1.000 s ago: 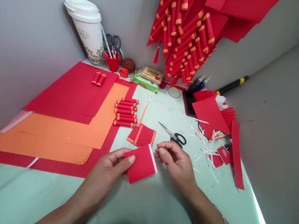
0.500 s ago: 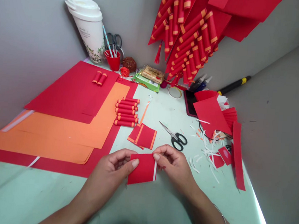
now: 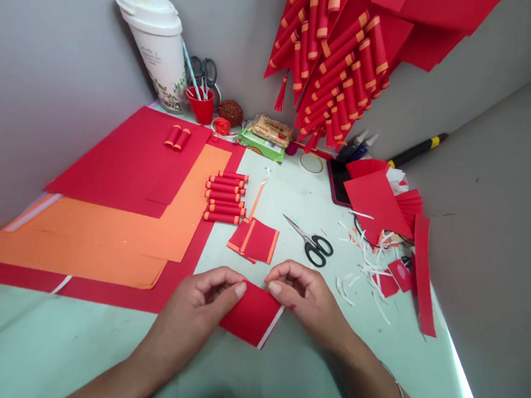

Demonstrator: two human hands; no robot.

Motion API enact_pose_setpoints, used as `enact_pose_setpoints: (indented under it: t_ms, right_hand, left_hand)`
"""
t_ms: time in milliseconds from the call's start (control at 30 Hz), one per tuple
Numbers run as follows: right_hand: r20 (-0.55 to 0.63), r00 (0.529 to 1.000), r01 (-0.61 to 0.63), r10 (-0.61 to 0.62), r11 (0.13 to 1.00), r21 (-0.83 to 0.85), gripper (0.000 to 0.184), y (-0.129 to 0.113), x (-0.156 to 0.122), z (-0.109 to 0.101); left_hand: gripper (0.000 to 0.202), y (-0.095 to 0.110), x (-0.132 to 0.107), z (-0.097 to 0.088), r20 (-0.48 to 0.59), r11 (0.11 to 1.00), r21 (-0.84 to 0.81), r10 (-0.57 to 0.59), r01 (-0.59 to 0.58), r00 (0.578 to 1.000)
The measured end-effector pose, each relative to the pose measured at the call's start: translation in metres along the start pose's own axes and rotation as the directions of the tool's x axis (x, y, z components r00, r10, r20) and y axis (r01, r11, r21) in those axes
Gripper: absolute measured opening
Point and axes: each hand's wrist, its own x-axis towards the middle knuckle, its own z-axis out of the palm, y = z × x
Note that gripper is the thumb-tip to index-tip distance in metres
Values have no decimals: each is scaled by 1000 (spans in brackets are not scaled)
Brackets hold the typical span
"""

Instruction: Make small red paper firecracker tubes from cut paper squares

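My left hand [image 3: 208, 296] pinches a small red paper rectangle [image 3: 250, 314] between thumb and fingers at its upper left. A white strip [image 3: 271, 328] runs along the rectangle's right edge, and the paper is tilted. At the upper right corner, my right hand [image 3: 301, 295] has thumb and forefinger pressed together on the paper; the exact contact is partly hidden. Just beyond lie several red paper pieces with orange edges [image 3: 260, 242]. Black-handled scissors [image 3: 314, 246] rest beyond my right hand. Rolled red paper tubes with orange bands [image 3: 225, 197] lie in a stack farther back.
Large red [image 3: 125, 156] and orange sheets [image 3: 104, 240] cover the left side. White paper scraps [image 3: 373, 270], red offcuts and a phone [image 3: 339, 184] are on the right. At the back stand a white cup [image 3: 155, 53] and a red pot [image 3: 201, 107]; tube garlands [image 3: 341, 75] hang above.
The red rectangle has turned clockwise, its right edge swinging down and showing more of the white strip. My right hand has shifted slightly left along its corner.
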Motion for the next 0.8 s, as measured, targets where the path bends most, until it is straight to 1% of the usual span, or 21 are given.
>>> enact_pose_setpoints:
  t_ms: [133,233,300,367,467,533,567,667,800]
  right_hand:
    - [86,996,-23,26,999,-39,13,2,-2,4]
    - [95,994,-49,57,995,-92,13,4,-2,7]
    - [53,996,-67,71,995,-73,13,4,-1,7]
    - [-9,997,-82,82,997,-3,14,5,0,7]
    - [-77,993,-82,90,991,103,19,7,3,5]
    - [-79,994,-66,78,987,143,23,8,4,4]
    - [-69,995,-60,72,985,160,24,8,5,4]
    - [-43,996,-66,75,981,181,27,7,5,4]
    - [-62,996,-52,64,983,177,28,8,5,3]
  left_hand:
    - [26,2,-1,3,68,993,120,2,-10,998]
    - [26,4,-2,3,65,993,113,8,-15,998]
    - [19,6,-2,2,45,998,57,4,-6,999]
    - [12,8,-1,2,32,999,-44,-25,27,999]
    - [25,9,1,5,67,970,-224,-76,89,995]
    - [32,9,1,6,93,950,-292,-90,114,992]
    - [33,8,2,7,100,947,-299,-92,119,991]
    - [31,6,2,6,112,963,-249,-80,106,990]
    - [23,3,1,4,100,981,-178,-58,75,993]
